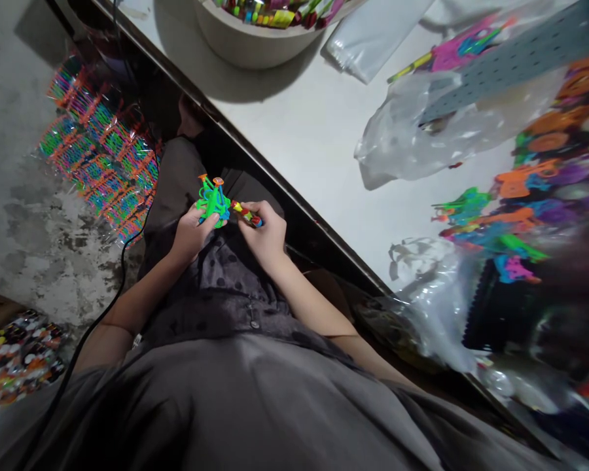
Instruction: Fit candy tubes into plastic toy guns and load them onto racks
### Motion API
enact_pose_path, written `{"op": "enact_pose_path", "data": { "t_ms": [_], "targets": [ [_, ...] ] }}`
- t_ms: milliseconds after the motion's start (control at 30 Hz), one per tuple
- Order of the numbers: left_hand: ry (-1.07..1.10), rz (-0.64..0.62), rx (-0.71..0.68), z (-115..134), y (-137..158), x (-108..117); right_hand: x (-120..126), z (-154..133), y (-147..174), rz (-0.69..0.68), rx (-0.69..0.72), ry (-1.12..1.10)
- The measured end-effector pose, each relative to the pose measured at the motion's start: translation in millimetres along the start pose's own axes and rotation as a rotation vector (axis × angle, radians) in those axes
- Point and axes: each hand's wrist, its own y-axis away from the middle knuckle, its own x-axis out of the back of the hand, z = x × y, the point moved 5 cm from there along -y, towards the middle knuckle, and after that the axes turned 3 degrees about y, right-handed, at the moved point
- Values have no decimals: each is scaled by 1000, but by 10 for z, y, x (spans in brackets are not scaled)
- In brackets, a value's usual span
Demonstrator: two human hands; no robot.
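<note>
Above my lap, my left hand is closed around a bright green and blue plastic toy, with thin stems that end in orange cup-like tips pointing up. My right hand grips a slim stick-like piece patterned in yellow and red, with some blue near the fingers. The tip of that piece meets the right side of the green toy. Whether it is inside the toy or only touching it, I cannot tell.
A white table runs diagonally on the right, bearing a round tub of colourful pieces, clear plastic bags and a heap of toys. Bagged colourful toys lie on the floor at left. A black cable hangs beside my left arm.
</note>
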Motion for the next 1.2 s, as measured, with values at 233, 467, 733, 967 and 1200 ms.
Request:
{"op": "enact_pose_path", "data": {
  "t_ms": [233, 467, 733, 967, 1200],
  "targets": [
    [-74, 28, -103, -79, 13, 32, -31, -29, 31, -29, -12, 70],
    [-60, 32, -104, -141, 35, 10, -65, 32, 35, -82, -57, 76],
    [-104, -25, -203, 78, -49, -50, -72, 154, -166, -53, -94, 2],
    [-33, 169, -211, 94, -127, 376, 406, 932, -780, 261, -177, 178],
    [250, 189, -24, 65, -68, 574, 709, 1437, -1127, 422, -223, 391]
  ]
}}
